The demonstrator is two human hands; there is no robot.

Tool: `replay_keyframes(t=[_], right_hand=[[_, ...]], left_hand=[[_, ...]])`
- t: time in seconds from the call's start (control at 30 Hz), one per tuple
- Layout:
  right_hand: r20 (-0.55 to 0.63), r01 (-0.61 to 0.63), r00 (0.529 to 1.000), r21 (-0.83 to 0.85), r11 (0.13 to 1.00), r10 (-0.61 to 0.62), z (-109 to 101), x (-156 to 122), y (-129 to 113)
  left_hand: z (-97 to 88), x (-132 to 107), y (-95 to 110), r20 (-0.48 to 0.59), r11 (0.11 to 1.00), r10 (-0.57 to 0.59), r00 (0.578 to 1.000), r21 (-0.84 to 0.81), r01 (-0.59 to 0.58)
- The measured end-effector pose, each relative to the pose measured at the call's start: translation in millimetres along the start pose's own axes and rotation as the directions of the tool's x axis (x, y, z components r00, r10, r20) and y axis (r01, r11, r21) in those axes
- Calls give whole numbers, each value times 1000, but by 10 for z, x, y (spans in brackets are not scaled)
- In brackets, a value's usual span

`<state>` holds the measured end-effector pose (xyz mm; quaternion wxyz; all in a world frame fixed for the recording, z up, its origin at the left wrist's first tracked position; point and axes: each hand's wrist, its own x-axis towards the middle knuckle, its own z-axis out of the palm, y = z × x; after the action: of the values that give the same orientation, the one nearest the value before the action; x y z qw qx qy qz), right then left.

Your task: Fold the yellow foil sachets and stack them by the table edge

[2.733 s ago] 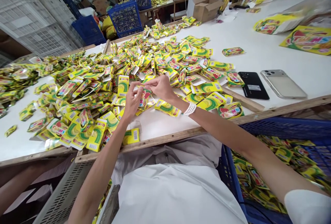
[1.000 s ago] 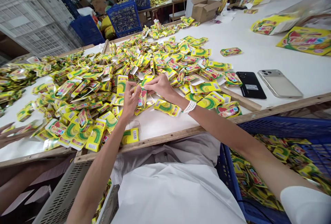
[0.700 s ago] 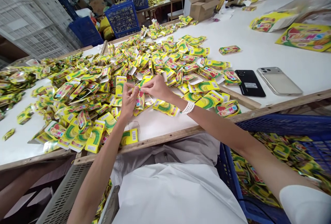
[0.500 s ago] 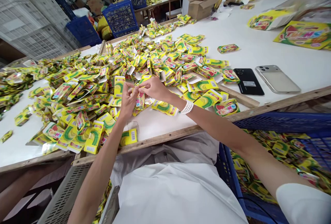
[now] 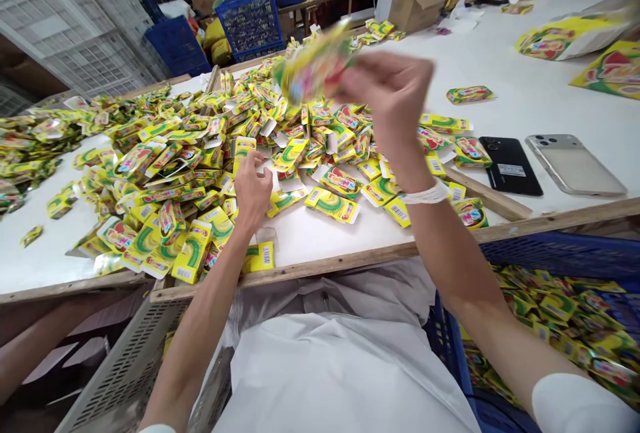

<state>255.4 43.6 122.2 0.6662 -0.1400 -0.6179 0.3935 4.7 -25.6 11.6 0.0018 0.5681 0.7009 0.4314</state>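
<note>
In the air above the pile, my right hand grips a small yellow-and-green printed candy box, smeared by motion. A white bracelet circles that wrist. My left hand hovers low at the front of the heap, fingers loosely curled and apart, with nothing visible between them. Just beyond its fingertips a yellow box leans on the pile. To its right, another yellow box lies flat on the white tabletop, beside a box with red lettering.
Many small boxes cover the table's left and middle. A wooden strip, a black phone and a phone in a clear case lie right. A blue crate of boxes stands below the edge. An open carton sits behind.
My hands were together at a small box on the table. The right hand has since lifted up and away with a box, while the left has stayed low with its fingers loosened.
</note>
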Motion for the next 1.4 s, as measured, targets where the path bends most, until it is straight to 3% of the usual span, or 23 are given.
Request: replay_keyframes(t=[0.03,0.07,0.13,0.27,0.4,0.47,0.57,0.67,0.8,0.93,1.03,1.2,1.4], right_hand=[[0,52,999,202,978,-53,-72,30,-61],[60,25,997,288,957,-44,-137,51,-102],[121,-112,990,337,935,75,-223,56,-120],[212,-402,910,250,881,355,-142,-39,15],[325,-498,810,-56,865,488,100,-140,193],[358,-410,778,-333,849,516,190,-185,275],[425,-38,763,-723,690,487,258,-265,375],[486,228,703,-845,483,519,279,-356,438],[525,308,636,-845,437,565,336,-474,484],[529,325,647,-843,429,550,454,-574,520],[476,263,688,-867,424,548,529,-619,546],[396,159,769,-878,451,501,577,-633,567],[372,141,824,-865,482,426,572,-590,557]], left_hand=[[-2,0,-35,8,997,-3,1000,79,2],[1,-5,-68,30,990,1,1000,142,-5],[17,-23,-128,100,972,26,995,229,-48],[54,-33,-216,217,953,69,974,275,-129],[52,24,-227,385,988,72,920,99,-119],[40,40,-196,415,995,93,905,-7,-99],[37,26,-128,397,993,91,913,-110,-51],[69,-1,-69,388,982,70,919,-190,5],[112,-8,-28,331,974,79,940,-225,-3],[93,4,-5,272,975,57,961,-224,5],[65,10,23,233,956,28,972,-289,42],[47,9,128,203,828,-3,979,-548,116],[35,11,191,168,722,-9,986,-681,123]])
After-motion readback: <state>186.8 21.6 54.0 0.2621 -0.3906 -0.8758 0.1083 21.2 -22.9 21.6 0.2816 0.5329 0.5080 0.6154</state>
